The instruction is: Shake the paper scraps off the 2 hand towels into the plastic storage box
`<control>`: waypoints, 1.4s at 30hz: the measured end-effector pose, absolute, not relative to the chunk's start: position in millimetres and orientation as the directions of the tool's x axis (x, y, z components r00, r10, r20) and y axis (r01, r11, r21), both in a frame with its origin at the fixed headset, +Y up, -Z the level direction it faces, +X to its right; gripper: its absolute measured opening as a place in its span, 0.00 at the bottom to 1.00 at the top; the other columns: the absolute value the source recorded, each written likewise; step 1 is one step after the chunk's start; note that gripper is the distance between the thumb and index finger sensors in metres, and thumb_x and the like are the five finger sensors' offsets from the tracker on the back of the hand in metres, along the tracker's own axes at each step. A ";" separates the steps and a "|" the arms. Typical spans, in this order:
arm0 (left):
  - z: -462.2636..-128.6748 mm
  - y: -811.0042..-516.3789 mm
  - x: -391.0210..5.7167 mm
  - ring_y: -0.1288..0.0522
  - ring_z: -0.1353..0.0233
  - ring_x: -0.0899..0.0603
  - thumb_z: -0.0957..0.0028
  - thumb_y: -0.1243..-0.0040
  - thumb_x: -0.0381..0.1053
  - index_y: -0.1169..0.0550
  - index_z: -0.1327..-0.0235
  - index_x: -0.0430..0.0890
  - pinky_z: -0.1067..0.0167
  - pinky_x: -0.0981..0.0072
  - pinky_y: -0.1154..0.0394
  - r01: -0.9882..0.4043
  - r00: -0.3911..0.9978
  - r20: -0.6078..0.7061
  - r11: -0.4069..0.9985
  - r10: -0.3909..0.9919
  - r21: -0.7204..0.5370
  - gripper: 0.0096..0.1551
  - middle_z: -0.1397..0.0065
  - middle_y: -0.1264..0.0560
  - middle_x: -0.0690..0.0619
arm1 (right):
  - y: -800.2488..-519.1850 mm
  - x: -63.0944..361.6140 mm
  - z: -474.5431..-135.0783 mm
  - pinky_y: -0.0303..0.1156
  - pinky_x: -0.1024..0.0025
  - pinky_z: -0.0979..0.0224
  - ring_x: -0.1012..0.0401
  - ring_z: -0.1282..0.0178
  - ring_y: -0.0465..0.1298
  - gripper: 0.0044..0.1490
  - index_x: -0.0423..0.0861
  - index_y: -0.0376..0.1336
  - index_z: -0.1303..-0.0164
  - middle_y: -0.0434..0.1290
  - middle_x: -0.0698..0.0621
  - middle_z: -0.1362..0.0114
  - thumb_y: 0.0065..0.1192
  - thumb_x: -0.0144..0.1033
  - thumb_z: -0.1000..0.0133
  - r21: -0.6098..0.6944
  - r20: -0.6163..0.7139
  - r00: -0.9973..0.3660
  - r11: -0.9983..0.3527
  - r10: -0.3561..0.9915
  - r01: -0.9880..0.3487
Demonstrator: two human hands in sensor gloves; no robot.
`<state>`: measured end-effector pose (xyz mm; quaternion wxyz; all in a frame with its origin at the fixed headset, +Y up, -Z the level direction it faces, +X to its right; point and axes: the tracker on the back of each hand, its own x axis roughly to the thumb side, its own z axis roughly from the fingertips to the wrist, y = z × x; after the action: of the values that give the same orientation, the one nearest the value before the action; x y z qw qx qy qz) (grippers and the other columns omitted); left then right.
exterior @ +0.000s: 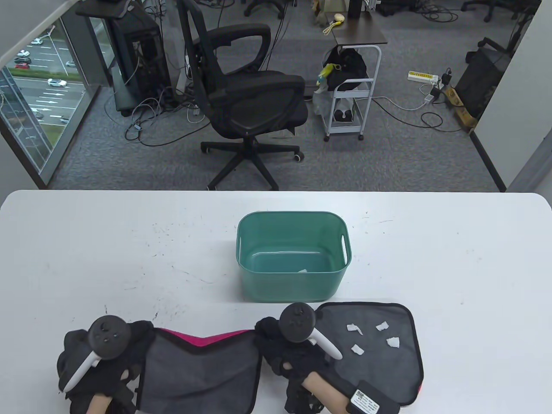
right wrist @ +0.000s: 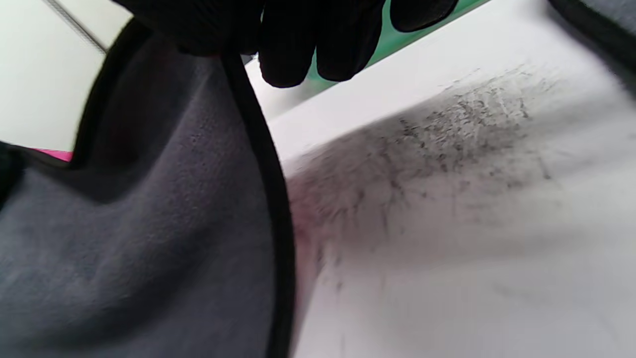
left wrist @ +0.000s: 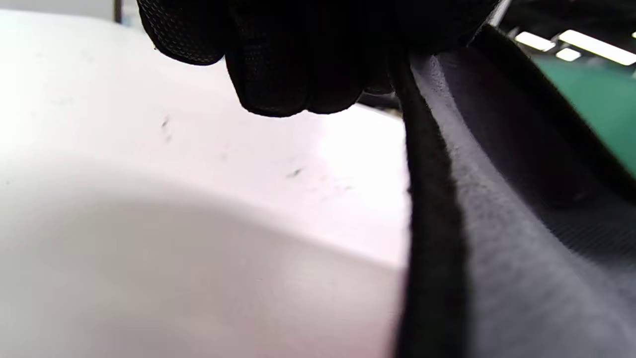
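A grey hand towel (exterior: 198, 371) with black trim and a pink underside hangs slack between my two hands at the table's near edge. My left hand (exterior: 129, 340) pinches its left corner; my right hand (exterior: 269, 334) pinches its right corner. The same towel (left wrist: 516, 238) fills the right of the left wrist view, and its trimmed edge (right wrist: 149, 223) runs down from my curled fingers (right wrist: 298, 44) in the right wrist view. A second grey towel (exterior: 379, 345) lies flat to the right with several white paper scraps (exterior: 392, 342) on it. The green plastic box (exterior: 293, 254) stands just beyond, one scrap inside.
The white table (exterior: 86, 258) stretches wide on both sides of the box, with faint scuff marks. Beyond its far edge stand a black office chair (exterior: 250, 99) and a small cart (exterior: 349, 86) on the floor.
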<state>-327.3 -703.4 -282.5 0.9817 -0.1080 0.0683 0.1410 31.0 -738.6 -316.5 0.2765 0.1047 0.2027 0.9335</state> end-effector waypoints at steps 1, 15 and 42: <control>-291.7 -707.8 -328.2 0.21 0.30 0.43 0.38 0.46 0.63 0.22 0.32 0.60 0.28 0.41 0.29 -0.295 0.948 -0.180 0.937 0.263 -0.184 0.24 0.28 0.20 0.52 | -741.6 29.4 -321.8 0.62 0.41 0.25 0.48 0.30 0.74 0.23 0.54 0.67 0.39 0.75 0.51 0.31 0.65 0.48 0.44 0.411 0.074 -0.839 -0.783 0.538 -0.466; -344.8 -762.5 -326.5 0.21 0.32 0.44 0.40 0.46 0.64 0.21 0.33 0.61 0.27 0.42 0.29 -0.256 0.924 -0.335 0.950 0.185 -0.180 0.24 0.30 0.19 0.52 | -767.0 -5.5 -336.0 0.64 0.42 0.26 0.49 0.32 0.77 0.24 0.55 0.68 0.40 0.78 0.52 0.33 0.65 0.50 0.45 0.171 0.071 -0.976 -0.967 0.204 -0.190; -251.7 -649.9 -268.6 0.28 0.21 0.36 0.40 0.48 0.67 0.35 0.16 0.55 0.25 0.36 0.34 -0.347 0.937 0.021 0.938 0.347 -0.006 0.39 0.17 0.28 0.45 | -674.7 131.1 -261.6 0.59 0.39 0.23 0.44 0.25 0.71 0.36 0.53 0.61 0.26 0.70 0.47 0.24 0.62 0.53 0.44 0.096 0.308 -0.878 -0.930 0.366 -0.354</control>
<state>-268.6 -649.9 -251.7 0.9842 -0.0013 -0.0109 0.1764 131.1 -674.7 -261.6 0.1856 0.1624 0.0183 0.9689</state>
